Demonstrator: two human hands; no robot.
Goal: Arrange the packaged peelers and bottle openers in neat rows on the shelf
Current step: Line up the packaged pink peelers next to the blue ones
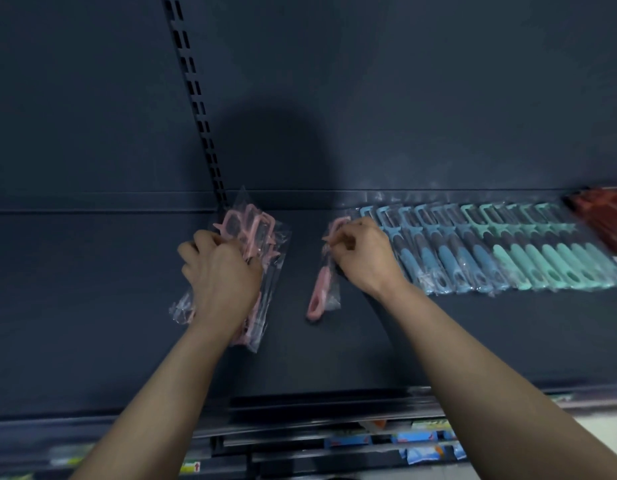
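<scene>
Head view; downward, close over shelf (335, 341)

Left hand (218, 271) presses pink peeler stack (257, 244); right hand (364, 254) pinches single pink peeler (319, 292).

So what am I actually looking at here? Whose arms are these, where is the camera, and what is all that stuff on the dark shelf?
There is no robot here: a person wears a camera on the head, so you look down along their two bare arms at a dark shelf. The left hand presses on a loose stack of pink peelers in clear plastic bags. The right hand pinches a single pink peeler, bagged too, lying just left of the finished row. That row runs to the right: blue peelers first, then teal peelers, overlapping neatly. At the far right edge are some red packages, too blurred to identify. Below, a lower shelf holds other blurred goods.
</scene>
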